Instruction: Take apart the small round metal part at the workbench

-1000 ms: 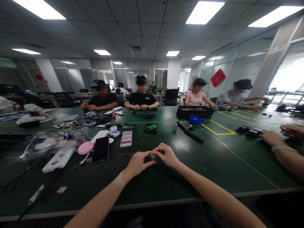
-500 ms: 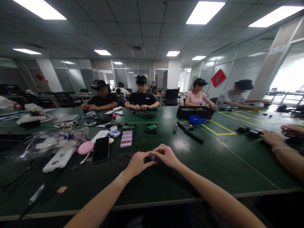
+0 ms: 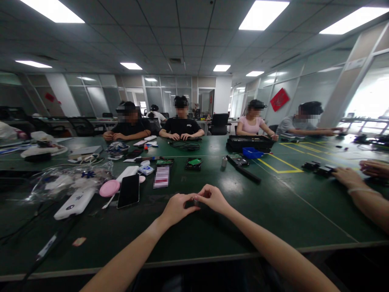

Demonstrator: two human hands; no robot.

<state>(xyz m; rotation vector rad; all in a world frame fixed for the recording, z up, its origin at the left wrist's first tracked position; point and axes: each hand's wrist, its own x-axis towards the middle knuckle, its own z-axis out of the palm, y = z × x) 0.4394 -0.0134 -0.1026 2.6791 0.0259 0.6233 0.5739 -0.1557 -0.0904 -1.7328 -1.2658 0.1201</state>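
My left hand (image 3: 176,207) and my right hand (image 3: 213,198) meet over the green table (image 3: 231,227), fingers pinched together. Between the fingertips sits a small round silvery object (image 3: 196,200), mostly hidden by my fingers. Both hands are closed on it. My forearms stretch in from the near table edge.
A black phone (image 3: 129,191), a pink round case (image 3: 110,188), a white device (image 3: 74,203) and a plastic bag (image 3: 63,178) lie to the left. Circuit boards (image 3: 193,163), a small cylinder (image 3: 224,162), a blue bin (image 3: 252,153) and black tray stand farther off. Several people sit opposite; another person's hands (image 3: 349,177) work at right.
My fingers have closed a little more over the small object, which shows less now. The hands stay in the same place.
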